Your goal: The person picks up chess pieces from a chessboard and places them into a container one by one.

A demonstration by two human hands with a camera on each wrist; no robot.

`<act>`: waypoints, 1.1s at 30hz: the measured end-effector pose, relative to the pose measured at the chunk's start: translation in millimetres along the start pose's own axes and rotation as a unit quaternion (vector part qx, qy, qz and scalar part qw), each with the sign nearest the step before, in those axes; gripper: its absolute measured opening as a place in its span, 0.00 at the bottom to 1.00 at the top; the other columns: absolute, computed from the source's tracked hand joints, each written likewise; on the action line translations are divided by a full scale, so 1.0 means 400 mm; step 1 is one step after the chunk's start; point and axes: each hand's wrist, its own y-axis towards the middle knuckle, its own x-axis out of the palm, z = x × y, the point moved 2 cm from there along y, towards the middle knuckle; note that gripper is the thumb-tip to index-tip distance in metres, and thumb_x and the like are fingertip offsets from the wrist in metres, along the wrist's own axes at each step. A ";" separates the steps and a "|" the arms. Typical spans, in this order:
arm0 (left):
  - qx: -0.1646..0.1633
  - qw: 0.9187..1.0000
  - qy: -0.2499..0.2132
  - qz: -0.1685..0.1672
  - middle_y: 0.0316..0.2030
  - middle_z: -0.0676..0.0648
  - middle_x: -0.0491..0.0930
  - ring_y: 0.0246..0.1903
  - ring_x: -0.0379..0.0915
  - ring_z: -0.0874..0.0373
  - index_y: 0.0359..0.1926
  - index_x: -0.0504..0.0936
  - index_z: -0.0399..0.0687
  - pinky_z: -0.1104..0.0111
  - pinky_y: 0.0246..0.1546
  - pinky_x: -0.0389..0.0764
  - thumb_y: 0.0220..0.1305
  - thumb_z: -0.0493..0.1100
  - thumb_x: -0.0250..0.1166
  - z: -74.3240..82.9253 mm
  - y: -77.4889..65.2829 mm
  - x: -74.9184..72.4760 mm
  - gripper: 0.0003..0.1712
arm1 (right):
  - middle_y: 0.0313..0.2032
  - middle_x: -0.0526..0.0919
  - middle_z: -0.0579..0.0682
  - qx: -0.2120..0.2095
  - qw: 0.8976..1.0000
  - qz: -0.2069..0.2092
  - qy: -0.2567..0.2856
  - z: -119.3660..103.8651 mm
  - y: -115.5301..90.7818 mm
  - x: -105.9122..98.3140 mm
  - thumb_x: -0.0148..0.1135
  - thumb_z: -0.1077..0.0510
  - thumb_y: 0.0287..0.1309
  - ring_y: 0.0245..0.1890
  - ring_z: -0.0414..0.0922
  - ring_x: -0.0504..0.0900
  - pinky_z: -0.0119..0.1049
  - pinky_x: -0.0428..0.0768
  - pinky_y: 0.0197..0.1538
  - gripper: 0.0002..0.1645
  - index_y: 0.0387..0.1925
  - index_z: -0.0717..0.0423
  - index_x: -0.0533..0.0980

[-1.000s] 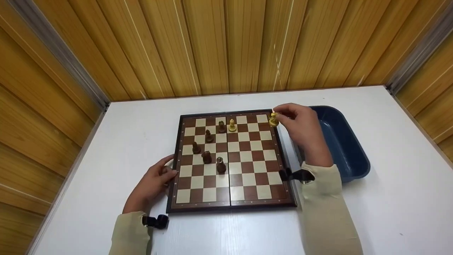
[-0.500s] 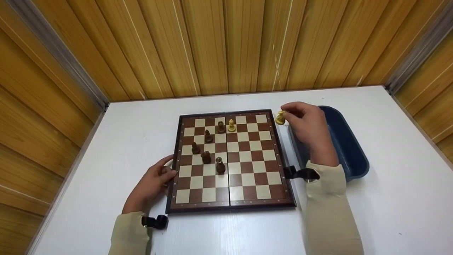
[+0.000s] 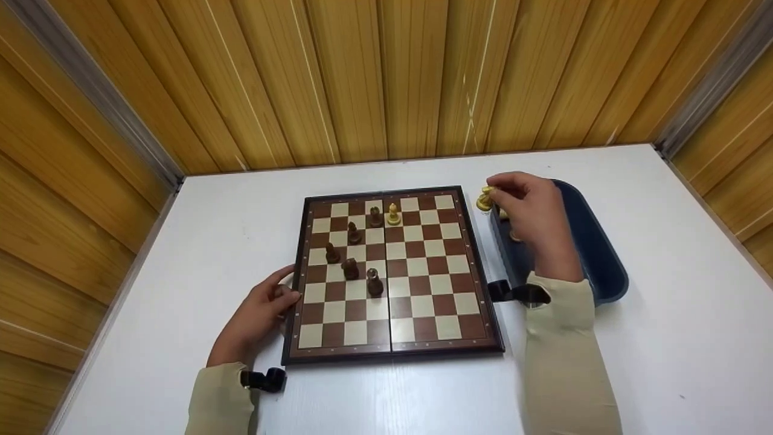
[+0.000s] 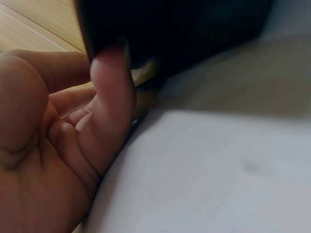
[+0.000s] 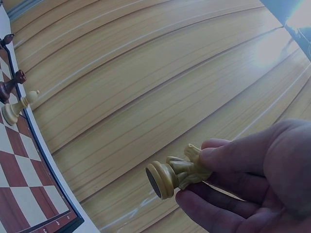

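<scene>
My right hand (image 3: 531, 208) pinches a pale yellow chess knight (image 5: 182, 170) between thumb and fingers. The knight is tilted in the right wrist view, its dark base underside showing. In the head view it hangs beside the far left corner of a blue bin (image 3: 595, 241), to the right of the chessboard (image 3: 435, 266). My left hand (image 3: 259, 308) holds the board's left edge; its thumb (image 4: 112, 82) lies against the dark side in the left wrist view, and some fingertips are hidden. A pale piece (image 3: 394, 214) and several dark pieces (image 3: 374, 283) stand on the board.
Small pieces (image 3: 514, 235) show inside the bin, partly covered by my right hand. A white table (image 3: 386, 399) carries board and bin. Wood-patterned panels (image 3: 410, 78) rise behind the table's back edge and at both sides.
My right hand has moved right with the knight, from over the board's far right corner to beside the bin. The left hand stays at the board's edge.
</scene>
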 end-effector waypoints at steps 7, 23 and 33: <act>-0.009 1.000 0.009 0.011 0.32 0.46 0.76 0.26 0.74 0.58 0.73 0.59 0.52 0.68 0.26 0.80 0.69 0.39 0.59 0.006 -0.005 0.002 0.33 | 0.50 0.83 0.53 0.005 1.000 -0.001 -0.002 0.012 0.004 -0.006 0.59 0.53 0.66 0.46 0.42 0.79 0.27 0.76 0.44 0.16 0.52 0.53 0.80; -0.010 1.000 0.010 0.009 0.33 0.46 0.76 0.27 0.74 0.58 0.72 0.60 0.55 0.67 0.27 0.80 0.70 0.39 0.58 0.002 0.002 -0.003 0.33 | 0.50 0.83 0.53 0.025 1.000 0.007 -0.017 0.031 0.012 -0.023 0.58 0.54 0.67 0.47 0.44 0.78 0.31 0.76 0.46 0.15 0.52 0.52 0.80; -0.005 1.000 0.024 0.007 0.33 0.46 0.77 0.28 0.74 0.57 0.73 0.59 0.55 0.67 0.29 0.79 0.70 0.40 0.58 0.002 0.000 -0.004 0.33 | 0.51 0.82 0.54 0.033 0.999 0.002 -0.031 0.044 0.015 -0.033 0.57 0.54 0.67 0.49 0.46 0.78 0.35 0.76 0.48 0.16 0.53 0.52 0.80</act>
